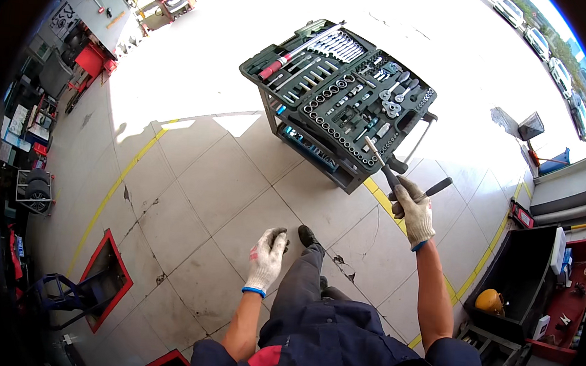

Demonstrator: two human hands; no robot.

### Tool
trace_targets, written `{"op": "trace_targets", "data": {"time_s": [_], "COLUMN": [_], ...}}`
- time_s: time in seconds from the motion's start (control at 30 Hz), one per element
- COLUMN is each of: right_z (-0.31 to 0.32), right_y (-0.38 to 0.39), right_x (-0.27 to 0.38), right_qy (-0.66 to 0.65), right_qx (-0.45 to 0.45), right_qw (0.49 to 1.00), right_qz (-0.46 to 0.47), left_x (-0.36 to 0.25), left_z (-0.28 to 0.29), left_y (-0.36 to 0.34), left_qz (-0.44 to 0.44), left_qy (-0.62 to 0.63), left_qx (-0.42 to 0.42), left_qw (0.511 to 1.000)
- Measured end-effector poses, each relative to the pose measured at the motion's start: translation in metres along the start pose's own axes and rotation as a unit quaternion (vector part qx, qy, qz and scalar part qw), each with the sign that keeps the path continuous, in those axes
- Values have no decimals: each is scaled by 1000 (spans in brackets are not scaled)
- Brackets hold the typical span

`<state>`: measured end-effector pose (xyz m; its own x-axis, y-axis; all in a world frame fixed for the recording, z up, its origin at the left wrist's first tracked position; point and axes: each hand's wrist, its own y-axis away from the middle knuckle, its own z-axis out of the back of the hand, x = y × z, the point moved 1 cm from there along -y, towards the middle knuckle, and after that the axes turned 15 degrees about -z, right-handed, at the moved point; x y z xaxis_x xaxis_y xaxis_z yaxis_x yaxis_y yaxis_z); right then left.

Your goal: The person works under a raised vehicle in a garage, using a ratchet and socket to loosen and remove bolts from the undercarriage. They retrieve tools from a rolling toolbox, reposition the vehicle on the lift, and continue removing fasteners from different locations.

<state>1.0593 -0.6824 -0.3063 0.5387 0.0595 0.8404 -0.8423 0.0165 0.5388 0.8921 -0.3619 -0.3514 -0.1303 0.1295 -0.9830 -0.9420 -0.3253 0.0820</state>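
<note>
My right hand (413, 208), in a white work glove, grips a ratchet wrench (382, 165) with a black handle and a metal shaft that points up toward the tool cart. A second black handle (437, 187) sticks out of the same fist to the right. My left hand (267, 256), gloved too, hangs loosely curled over the tiled floor with nothing seen in it. Ahead stands a grey tool cart (322, 154) with an open green socket and wrench set (340, 84) lying on top.
A yellow line (112, 191) crosses the grey floor tiles. A red-framed floor pit (107, 272) and a blue jack lie at lower left. Shelves and red equipment line the left wall. A black bin (520, 280) and a red cabinet stand at right. Parked cars show far upper right.
</note>
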Motion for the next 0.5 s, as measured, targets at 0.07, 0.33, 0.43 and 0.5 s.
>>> {"op": "trace_targets", "data": {"time_s": [0.07,0.33,0.43,0.5], "right_z": [-2,-37,-45,-48], "right_y": [-60,-238,-286,-318], "right_x": [17,57,60,48], "right_qy": [9,-138,-124,-142], "right_qx": [-2,114,147,117], "right_qw": [1000,976,970,966], "right_qz": [2,-123,-152,-179], "left_x": [36,243,217,206], "left_z": [18,140,158,166], "left_y": [-18,65,136,191], "left_qz": [9,387,417,422], "left_qy": [-98,-184,-30,52], "left_qx": [-9,-64,-283,-378], "left_qw": [995,901,863,823]}}
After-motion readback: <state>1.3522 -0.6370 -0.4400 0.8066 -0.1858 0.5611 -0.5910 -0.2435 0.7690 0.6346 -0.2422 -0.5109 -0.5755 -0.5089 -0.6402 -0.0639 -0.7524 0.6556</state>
